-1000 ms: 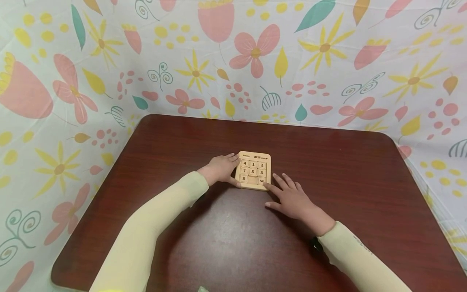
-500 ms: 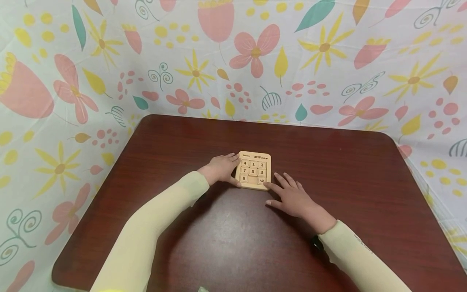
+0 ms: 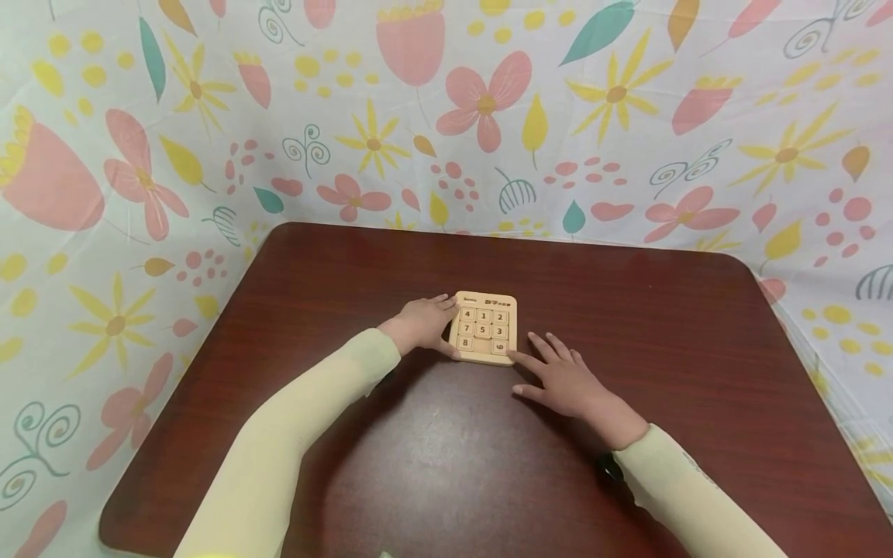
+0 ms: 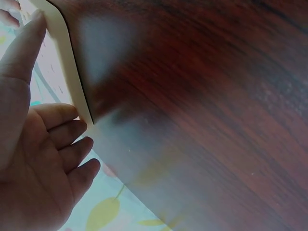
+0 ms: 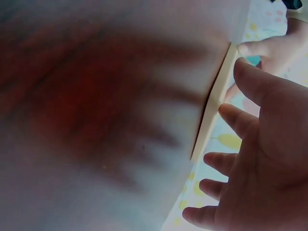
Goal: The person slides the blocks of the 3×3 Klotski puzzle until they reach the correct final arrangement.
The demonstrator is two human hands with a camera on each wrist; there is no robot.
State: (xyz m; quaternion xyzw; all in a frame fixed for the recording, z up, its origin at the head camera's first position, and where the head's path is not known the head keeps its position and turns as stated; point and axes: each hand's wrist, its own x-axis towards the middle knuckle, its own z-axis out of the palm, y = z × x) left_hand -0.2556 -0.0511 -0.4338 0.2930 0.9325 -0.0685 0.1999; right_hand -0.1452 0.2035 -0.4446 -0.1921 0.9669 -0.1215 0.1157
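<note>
A pale wooden number slide puzzle (image 3: pixel 483 359) lies flat on the table. Its rows read 4, 1, 2, then 7, 5, 3. An 8 tile (image 3: pixel 465 342) is at bottom left, beside a gap in the bottom middle. The bottom-right tile (image 3: pixel 500 347) bears a digit turned sideways. My left hand (image 3: pixel 422 323) holds the puzzle's left side, thumb at the lower corner and fingers near the upper corner. With fingers spread, my right hand (image 3: pixel 568 385) has its index fingertip at the lower right corner. In the right wrist view the puzzle (image 5: pixel 211 113) shows only its edge.
The dark red-brown table (image 3: pixel 446 457) has rounded corners. Behind it and along both sides hangs a white cloth (image 3: pixel 391 93) with flowers and leaves. A small pale green thing (image 3: pixel 386 554) peeks in at the bottom edge.
The right hand has shifted slightly to the right, its index fingertip moving from the bottom-right tile toward the puzzle's edge. The left hand and tiles stay as they were.
</note>
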